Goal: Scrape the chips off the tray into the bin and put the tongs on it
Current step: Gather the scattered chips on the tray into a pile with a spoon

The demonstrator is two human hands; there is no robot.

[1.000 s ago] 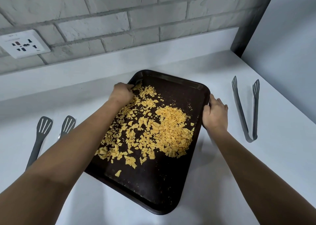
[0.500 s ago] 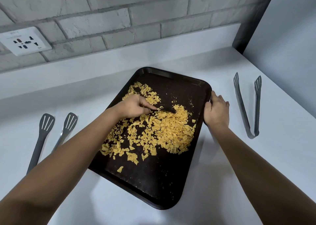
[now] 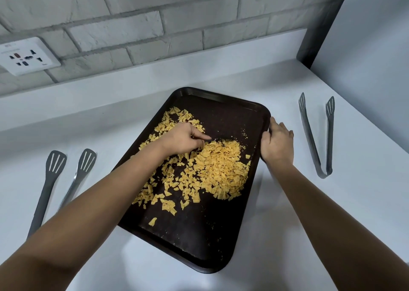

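Head view shows the left hand [image 3: 183,139] pinching a thin dark tool [image 3: 215,139] among broken yellow chips [image 3: 218,169] on the dark rectangular tray [image 3: 194,242], right hand [image 3: 276,144] gripping its edge, grey metal tongs [image 3: 318,133] lying beside.

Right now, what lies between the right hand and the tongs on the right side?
Nothing: in the head view only bare white counter separates the right hand, gripping the tray's edge, from the right tongs.
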